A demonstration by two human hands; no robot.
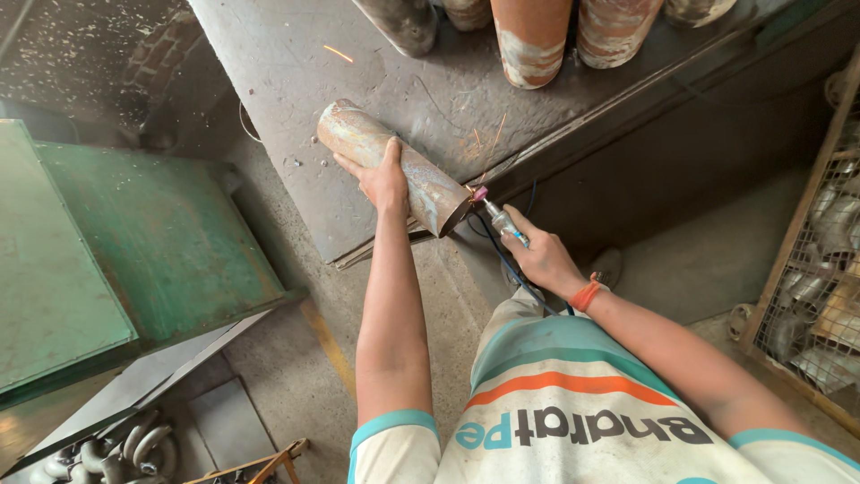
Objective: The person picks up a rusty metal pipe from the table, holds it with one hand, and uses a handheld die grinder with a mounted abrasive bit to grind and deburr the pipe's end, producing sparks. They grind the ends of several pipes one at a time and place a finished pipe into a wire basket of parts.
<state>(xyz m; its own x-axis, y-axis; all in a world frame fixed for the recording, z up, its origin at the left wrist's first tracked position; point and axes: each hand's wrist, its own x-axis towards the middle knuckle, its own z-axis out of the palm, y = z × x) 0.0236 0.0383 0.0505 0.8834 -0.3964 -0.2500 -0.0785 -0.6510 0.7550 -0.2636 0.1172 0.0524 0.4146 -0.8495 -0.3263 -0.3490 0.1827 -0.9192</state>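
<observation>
A rusty steel pipe [358, 134] lies on a grey metal table [269, 90], one end hanging over the table's edge. My left hand [385, 179] presses down on the pipe's middle. My right hand [540, 260] grips a small handheld grinder [503, 222] whose pink tip touches the rim of the pipe's near end. A blue hose runs from the tool past my wrist, which wears an orange band. A few sparks streak over the table near the pipe.
Several more upright pipes [533, 36] stand at the table's far edge. A green metal cabinet [134, 242] sits left. Curved pipe elbows [116, 453] lie bottom left. A wire cage [820, 269] with metal fittings stands right.
</observation>
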